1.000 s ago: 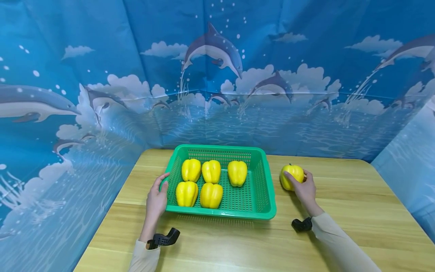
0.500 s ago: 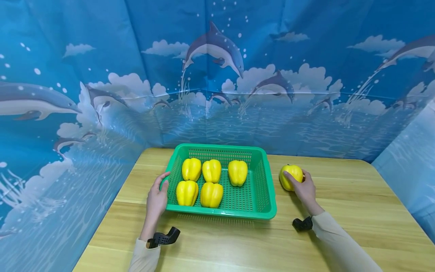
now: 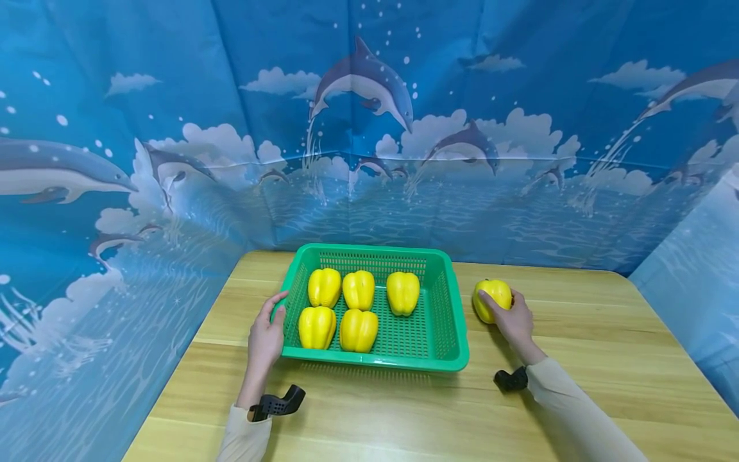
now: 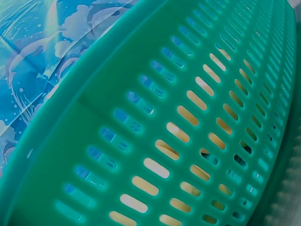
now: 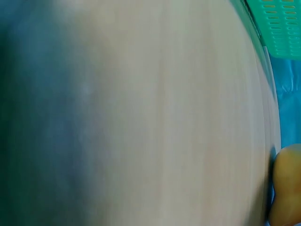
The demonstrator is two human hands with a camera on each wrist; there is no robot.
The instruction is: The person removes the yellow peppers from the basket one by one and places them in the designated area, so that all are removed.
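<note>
In the head view, a green plastic basket (image 3: 456, 321) stands on the table and holds several yellow bell peppers (image 3: 358, 330). At its left side my left hand (image 3: 265, 337) grips the rim, thumb and index finger at the edge; its other fingers are mostly hidden. To the right of the basket, my right hand (image 3: 516, 319) holds one yellow bell pepper (image 3: 492, 296) between thumb and fingers, close to the tabletop. Perforated basket wall (image 4: 188, 113) fills the left wrist view. Part of a yellow bell pepper (image 5: 288, 183) shows at the right edge of the right wrist view.
The wooden table (image 3: 606, 333) extends right of the basket and in front of it. Behind hangs a blue curtain (image 3: 369, 192) printed with dolphins. A black wrist camera mount (image 3: 283, 403) juts from the left wrist, another mount (image 3: 510, 380) from the right.
My right hand and its bell pepper have shifted slightly left, towards the basket. The left hand, the basket and the peppers inside have stayed in place.
</note>
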